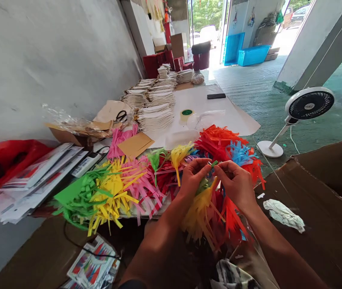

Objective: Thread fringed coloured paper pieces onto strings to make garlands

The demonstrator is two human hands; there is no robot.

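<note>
My left hand [195, 173] and my right hand [234, 180] meet over the front edge of the table, fingers pinched. Between the fingertips is a small twisted green paper strip [214, 163]; the rest of it is largely hidden behind my hands. Just below hangs a yellow paper tassel [202, 206], with red fringe [232, 216] beside it. Beyond my left hand lie another yellow tassel [179, 154] and a green tassel [156, 158]. Piles of fringed paper spread to the left: pink [143, 176], yellow [113, 192] and green [83, 194].
Red fringe [216, 140] and blue fringe [240, 153] lie behind my hands. Farther back are a tape roll [186, 115], a phone [216, 96], stacked white bundles [155, 116] and scissors [121, 116]. A fan [309, 105] stands on the right, near a cardboard box [324, 192].
</note>
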